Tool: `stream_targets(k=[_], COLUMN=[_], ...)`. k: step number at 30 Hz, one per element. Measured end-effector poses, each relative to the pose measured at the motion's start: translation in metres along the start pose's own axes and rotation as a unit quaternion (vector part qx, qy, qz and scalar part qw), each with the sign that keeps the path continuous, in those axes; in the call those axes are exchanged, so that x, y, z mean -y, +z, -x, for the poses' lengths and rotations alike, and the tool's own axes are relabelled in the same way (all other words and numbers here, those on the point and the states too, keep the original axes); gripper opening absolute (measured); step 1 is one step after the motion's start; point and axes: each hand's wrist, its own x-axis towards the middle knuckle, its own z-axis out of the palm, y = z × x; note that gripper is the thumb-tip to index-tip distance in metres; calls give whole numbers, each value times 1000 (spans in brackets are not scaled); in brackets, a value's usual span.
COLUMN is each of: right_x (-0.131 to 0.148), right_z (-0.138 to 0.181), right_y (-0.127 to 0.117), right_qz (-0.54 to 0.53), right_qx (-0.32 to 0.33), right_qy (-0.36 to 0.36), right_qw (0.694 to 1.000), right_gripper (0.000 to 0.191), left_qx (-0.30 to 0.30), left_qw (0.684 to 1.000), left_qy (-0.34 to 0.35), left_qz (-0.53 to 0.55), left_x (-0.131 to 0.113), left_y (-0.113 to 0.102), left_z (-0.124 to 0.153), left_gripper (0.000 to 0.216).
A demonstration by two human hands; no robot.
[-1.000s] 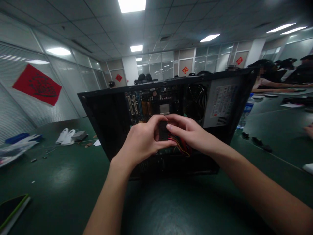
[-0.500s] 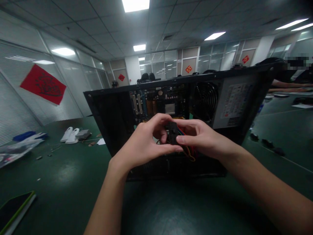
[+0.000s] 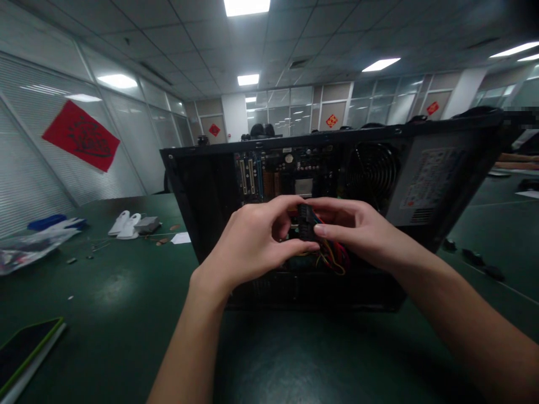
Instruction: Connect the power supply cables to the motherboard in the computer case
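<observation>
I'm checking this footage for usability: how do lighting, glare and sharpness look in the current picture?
Head view: nearest ceiling light blown out to white; head view: soft glare on the green table, left of the computer case, whose interior sits in deep shadow; head view: black connector low in contrast, and the label too soft to read.

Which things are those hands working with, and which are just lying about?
Seem part of the job:
- black plug
- coloured wires
- open computer case

Seem just lying about:
- green-edged, book-like thing
- clear plastic bag
- grey block
- white paper
</observation>
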Motion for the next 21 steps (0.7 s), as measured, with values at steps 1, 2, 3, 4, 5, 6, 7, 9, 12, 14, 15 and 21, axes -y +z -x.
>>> stream_targets(k=[1, 2, 3, 4, 5, 6, 7, 9, 12, 14, 15, 21], right_x=[-1, -2, -3, -4, -3, -2, 1, 8, 20, 26, 29, 30], right_z=[0, -1, -1, -1, -1, -1, -1, 1, 6, 8, 9, 9], right_y=[0, 0, 1, 1, 1, 1, 2, 5, 9, 11, 11, 10], right_qz=[-8, -20, -33, -44, -49, -48, -40, -11, 40, 63, 71, 75], right_qx=[-4, -5, -3, -1, 1, 0, -3, -18, -41, -37, -28, -4], right_qy=[1, 2, 1, 0, 0, -1, -2, -5, -18, -33, -40, -54], right_qw=[1000, 1000, 999, 999, 999, 999, 999, 1000, 998, 997, 996, 996], right_gripper=[56, 57, 56, 56, 55, 54, 53, 50, 46, 44, 44, 49], left_qx=[-1, -3, -7, -13, -18, -23, -30, -40, -60, -65, -66, -57], left_qw=[1000, 1000, 1000, 1000, 999, 999, 998, 997, 997, 997, 997, 998], left_qy=[1, 4, 7, 10, 13, 16, 19, 24, 32, 35, 36, 38], left_qz=[4, 10, 17, 26, 35, 44, 50, 55, 44, 30, 21, -17], left_x=[0, 0, 0, 1, 1, 2, 3, 5, 7, 7, 7, 4], left_y=[1, 1, 3, 4, 6, 8, 10, 13, 14, 12, 11, 5], left_z=[0, -1, -1, -2, -2, -3, -4, -5, -5, -4, -4, -2], left_gripper=[54, 54, 54, 54, 54, 54, 54, 54, 53, 53, 52, 51])
